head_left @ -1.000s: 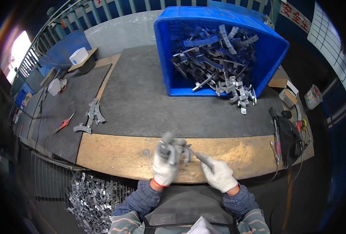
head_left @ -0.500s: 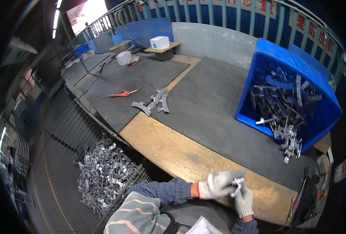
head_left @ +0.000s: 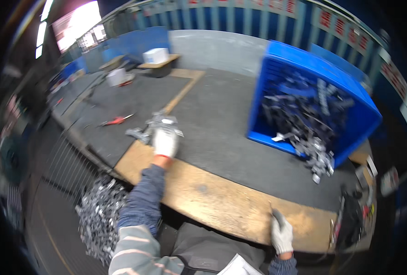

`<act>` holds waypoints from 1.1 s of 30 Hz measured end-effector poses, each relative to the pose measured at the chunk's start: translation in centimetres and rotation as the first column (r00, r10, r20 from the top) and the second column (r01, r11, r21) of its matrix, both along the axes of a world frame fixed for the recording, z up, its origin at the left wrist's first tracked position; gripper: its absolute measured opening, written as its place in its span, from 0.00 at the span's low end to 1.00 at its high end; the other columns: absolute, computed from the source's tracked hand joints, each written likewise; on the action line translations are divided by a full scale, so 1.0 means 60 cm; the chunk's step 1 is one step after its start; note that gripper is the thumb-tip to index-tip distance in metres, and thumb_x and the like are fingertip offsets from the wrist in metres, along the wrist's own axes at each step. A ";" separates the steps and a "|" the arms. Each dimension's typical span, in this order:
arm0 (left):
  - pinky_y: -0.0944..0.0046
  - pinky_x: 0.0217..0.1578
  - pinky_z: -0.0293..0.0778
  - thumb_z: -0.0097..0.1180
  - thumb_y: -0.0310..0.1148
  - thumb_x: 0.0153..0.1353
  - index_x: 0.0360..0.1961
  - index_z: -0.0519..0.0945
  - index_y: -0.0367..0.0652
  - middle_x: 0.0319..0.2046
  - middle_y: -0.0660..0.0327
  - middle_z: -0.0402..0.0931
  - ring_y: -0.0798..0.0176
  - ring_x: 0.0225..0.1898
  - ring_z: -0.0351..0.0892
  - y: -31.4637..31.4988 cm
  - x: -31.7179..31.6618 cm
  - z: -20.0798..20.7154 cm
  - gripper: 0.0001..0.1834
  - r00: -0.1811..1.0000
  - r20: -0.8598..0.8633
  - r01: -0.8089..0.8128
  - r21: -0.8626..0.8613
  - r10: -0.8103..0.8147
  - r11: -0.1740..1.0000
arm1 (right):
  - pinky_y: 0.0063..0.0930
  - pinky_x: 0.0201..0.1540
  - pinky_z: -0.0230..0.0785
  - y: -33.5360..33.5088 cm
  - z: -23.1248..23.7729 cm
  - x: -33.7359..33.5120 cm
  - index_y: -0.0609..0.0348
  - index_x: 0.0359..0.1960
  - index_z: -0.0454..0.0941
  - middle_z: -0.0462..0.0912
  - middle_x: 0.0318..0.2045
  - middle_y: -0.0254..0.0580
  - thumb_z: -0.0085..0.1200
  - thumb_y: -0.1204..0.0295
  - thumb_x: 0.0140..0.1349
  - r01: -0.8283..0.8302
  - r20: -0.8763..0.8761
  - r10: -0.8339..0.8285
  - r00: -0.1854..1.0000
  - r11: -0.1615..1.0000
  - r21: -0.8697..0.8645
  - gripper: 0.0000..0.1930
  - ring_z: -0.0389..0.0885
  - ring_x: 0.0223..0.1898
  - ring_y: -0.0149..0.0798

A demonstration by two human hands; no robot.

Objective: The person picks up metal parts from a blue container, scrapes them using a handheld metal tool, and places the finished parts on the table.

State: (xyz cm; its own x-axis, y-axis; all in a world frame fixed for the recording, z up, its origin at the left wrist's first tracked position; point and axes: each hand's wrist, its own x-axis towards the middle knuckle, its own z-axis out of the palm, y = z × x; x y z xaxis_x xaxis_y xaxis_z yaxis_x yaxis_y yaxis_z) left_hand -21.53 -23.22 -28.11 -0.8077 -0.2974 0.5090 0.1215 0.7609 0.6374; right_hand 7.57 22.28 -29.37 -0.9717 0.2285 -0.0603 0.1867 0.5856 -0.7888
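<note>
Metal brackets lie at my left hand, left of centre. My right hand is lower right; I can't tell either hand's grip.

Before us runs a long workbench with a dark grey, matte top and a pale brown wooden strip along its near edge. At its far side we see an upright, plain grey panel and, farther left, a blue panel. Pale blue-green vertical railing bars stand beyond. At far left we find a glaring bright window and white tube lights; dark grey floor lies near left.
</note>
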 end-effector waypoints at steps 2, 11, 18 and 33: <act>0.50 0.53 0.82 0.62 0.40 0.75 0.58 0.83 0.35 0.44 0.50 0.85 0.53 0.48 0.86 -0.009 -0.018 0.045 0.20 0.992 0.123 -0.071 0.327 0.032 0.942 | 0.42 0.64 0.81 0.006 -0.007 -0.002 0.59 0.65 0.85 0.90 0.58 0.59 0.56 0.66 0.78 -0.027 -0.036 0.029 0.999 0.999 0.046 0.19 0.89 0.61 0.57; 0.51 0.64 0.82 0.65 0.39 0.73 0.74 0.76 0.42 0.59 0.46 0.87 0.47 0.60 0.89 0.393 -0.001 0.069 0.30 0.779 0.124 0.625 -0.064 -0.615 0.778 | 0.42 0.60 0.84 0.004 -0.015 -0.003 0.48 0.66 0.86 0.91 0.56 0.52 0.58 0.60 0.79 -0.018 -0.044 0.018 0.999 1.000 -0.004 0.19 0.91 0.58 0.54; 0.40 0.59 0.76 0.64 0.39 0.69 0.76 0.67 0.37 0.56 0.43 0.82 0.37 0.57 0.82 0.663 -0.126 -0.021 0.38 0.723 0.248 0.671 -0.475 -0.645 0.569 | 0.43 0.62 0.83 0.010 -0.024 0.009 0.49 0.70 0.83 0.90 0.59 0.54 0.58 0.59 0.80 -0.021 -0.094 0.003 0.996 0.983 -0.184 0.22 0.90 0.60 0.54; 0.36 0.45 0.83 0.66 0.41 0.67 0.69 0.70 0.41 0.45 0.40 0.87 0.33 0.44 0.89 0.561 -0.037 0.004 0.33 0.744 0.387 0.664 -0.515 -0.545 0.542 | 0.36 0.66 0.79 0.026 -0.034 0.009 0.58 0.71 0.82 0.89 0.62 0.52 0.60 0.63 0.80 -0.078 -0.102 0.049 0.994 0.948 -0.310 0.23 0.89 0.65 0.45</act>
State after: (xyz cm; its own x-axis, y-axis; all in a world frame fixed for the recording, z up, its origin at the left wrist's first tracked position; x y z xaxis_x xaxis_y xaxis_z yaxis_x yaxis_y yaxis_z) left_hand -23.72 10.43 -27.87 -0.7625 0.6046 0.2303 0.6411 0.7539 0.1434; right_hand 8.09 23.86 -31.44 -0.9883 0.1502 -0.0284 0.0751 0.3148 -0.9462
